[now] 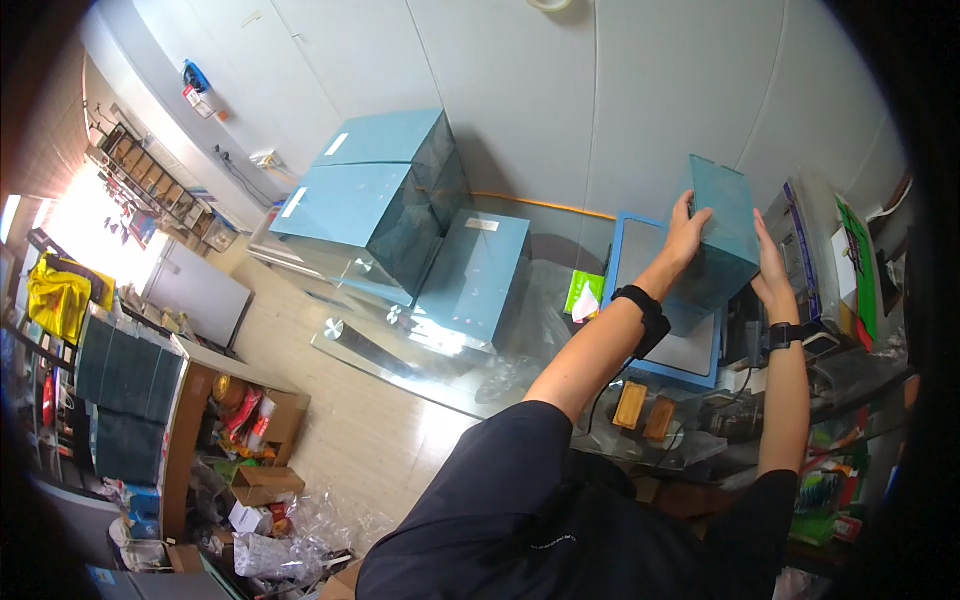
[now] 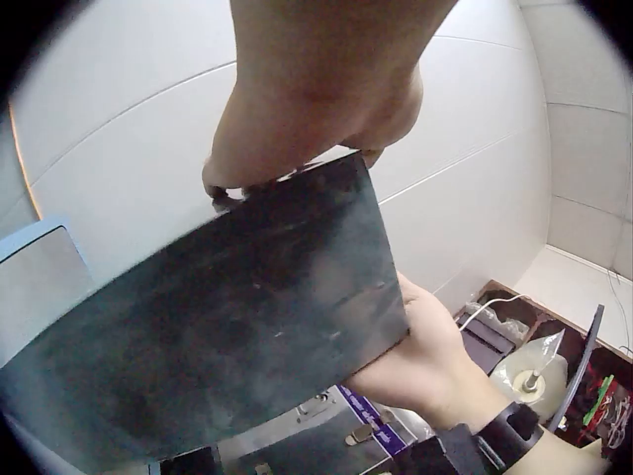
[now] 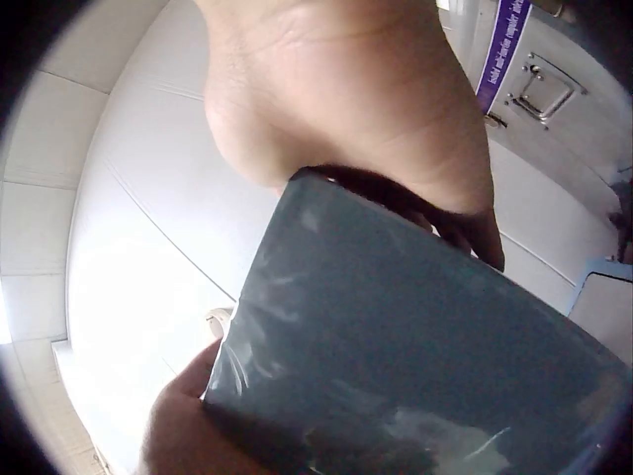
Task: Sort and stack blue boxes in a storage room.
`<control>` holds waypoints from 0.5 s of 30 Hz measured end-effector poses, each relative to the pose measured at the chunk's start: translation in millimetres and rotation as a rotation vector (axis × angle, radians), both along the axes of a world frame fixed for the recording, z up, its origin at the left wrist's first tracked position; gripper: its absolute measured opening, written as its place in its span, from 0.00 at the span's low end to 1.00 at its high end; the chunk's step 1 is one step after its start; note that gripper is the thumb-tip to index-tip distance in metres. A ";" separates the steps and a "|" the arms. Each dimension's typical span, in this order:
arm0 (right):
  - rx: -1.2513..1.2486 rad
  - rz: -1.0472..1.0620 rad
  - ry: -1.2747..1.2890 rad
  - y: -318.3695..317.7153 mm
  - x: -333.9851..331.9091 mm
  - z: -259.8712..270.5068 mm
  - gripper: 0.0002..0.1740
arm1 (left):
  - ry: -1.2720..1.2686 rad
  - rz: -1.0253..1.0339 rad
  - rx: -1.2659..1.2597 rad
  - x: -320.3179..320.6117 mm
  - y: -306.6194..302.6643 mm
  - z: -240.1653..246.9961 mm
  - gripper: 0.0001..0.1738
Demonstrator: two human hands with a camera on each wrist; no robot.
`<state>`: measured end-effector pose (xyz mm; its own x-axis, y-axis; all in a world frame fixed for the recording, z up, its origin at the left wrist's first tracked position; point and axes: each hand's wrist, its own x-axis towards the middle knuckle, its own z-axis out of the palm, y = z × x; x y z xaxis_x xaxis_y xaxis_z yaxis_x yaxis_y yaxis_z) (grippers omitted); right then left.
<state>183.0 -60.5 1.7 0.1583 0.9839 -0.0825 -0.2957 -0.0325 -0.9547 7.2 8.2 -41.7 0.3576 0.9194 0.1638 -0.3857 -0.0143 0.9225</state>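
A blue-green box (image 1: pixel 728 215) with shiny, film-like sides is held up between both hands, tilted, above a blue-framed grey board (image 1: pixel 620 262). My left hand (image 1: pixel 684 238) grips its left side, thumb on the near face. On the opposite side my right hand (image 1: pixel 772 275) holds it with the palm along the edge. In the left wrist view the box's dark face (image 2: pixel 227 307) fills the middle, and the right hand (image 2: pixel 425 361) wraps its corner. The right wrist view has the box (image 3: pixel 396 327) with the left hand (image 3: pixel 193 426) at its lower left edge.
Several larger blue boxes (image 1: pixel 350 205) stand on the glass table (image 1: pixel 440 395) to the left. A green packet (image 1: pixel 583 295) lies left of the board, and two small brown blocks (image 1: pixel 630 405) lie in front. A silver case (image 3: pixel 554 99) stands at the right. Shelves and cartons (image 1: pixel 265 485) fill the lower left.
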 end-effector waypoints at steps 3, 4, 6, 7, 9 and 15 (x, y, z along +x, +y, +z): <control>0.063 0.054 0.099 12.9 18.6 -18.0 0.31 | -0.037 0.008 -0.045 -5.2 -1.0 -4.3 0.42; 0.049 0.058 0.139 15.0 22.1 -23.2 0.31 | -0.058 -0.001 -0.042 -5.7 -2.3 -5.6 0.41; 0.022 0.049 0.214 13.1 29.3 -29.4 0.30 | -0.155 -0.025 -0.029 3.5 1.5 -19.0 0.41; 0.010 0.022 0.218 7.4 23.3 -25.8 0.30 | -0.144 -0.030 -0.032 2.3 -3.1 -16.3 0.41; 0.001 -0.012 0.203 0.7 14.1 -23.2 0.30 | -0.063 -0.050 -0.005 -7.9 -5.6 -10.7 0.43; 0.043 -0.018 0.117 2.7 11.6 -27.1 0.31 | 0.015 -0.071 -0.064 -14.2 -11.4 -4.0 0.46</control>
<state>194.6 -57.7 -25.3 0.1676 0.9841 -0.0595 -0.4053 0.0137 -0.9141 -7.0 -3.3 -45.7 0.4240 0.9002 0.0994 -0.3701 0.0721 0.9262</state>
